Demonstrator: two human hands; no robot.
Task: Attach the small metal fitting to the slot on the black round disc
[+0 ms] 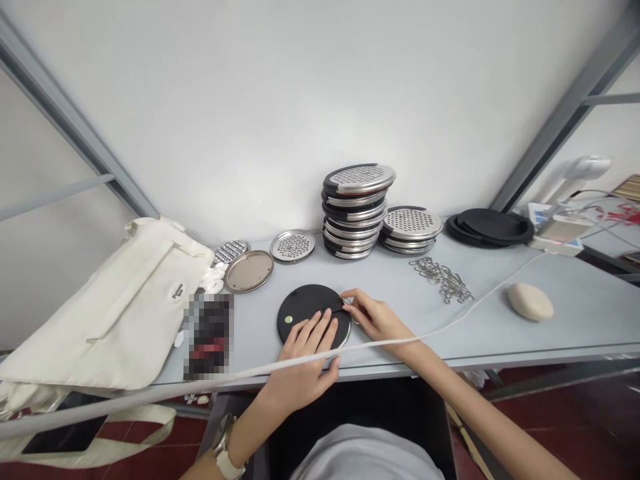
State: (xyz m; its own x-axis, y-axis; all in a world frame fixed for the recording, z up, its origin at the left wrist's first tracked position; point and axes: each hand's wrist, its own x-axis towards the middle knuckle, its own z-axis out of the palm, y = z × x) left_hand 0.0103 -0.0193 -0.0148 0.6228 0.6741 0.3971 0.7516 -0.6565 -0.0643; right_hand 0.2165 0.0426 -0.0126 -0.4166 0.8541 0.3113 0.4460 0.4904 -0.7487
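Note:
A round black disc with a small green-and-white sticker lies on the desk before me. A shiny metal rim shows along its lower right edge. My left hand rests flat over the disc's near side, fingers stretched out and slightly spread. At the disc's right edge, my right hand pinches a small metal clip; the fingers partly cover it. Whether the clip is fastened to the disc I cannot tell. Right of that hand lies a loose pile of similar metal clips.
Behind stand a tall stack of round graters and a lower stack. Black discs and a beige rounded object are at right. Metal plates and a white bag sit left. A white cable crosses in front.

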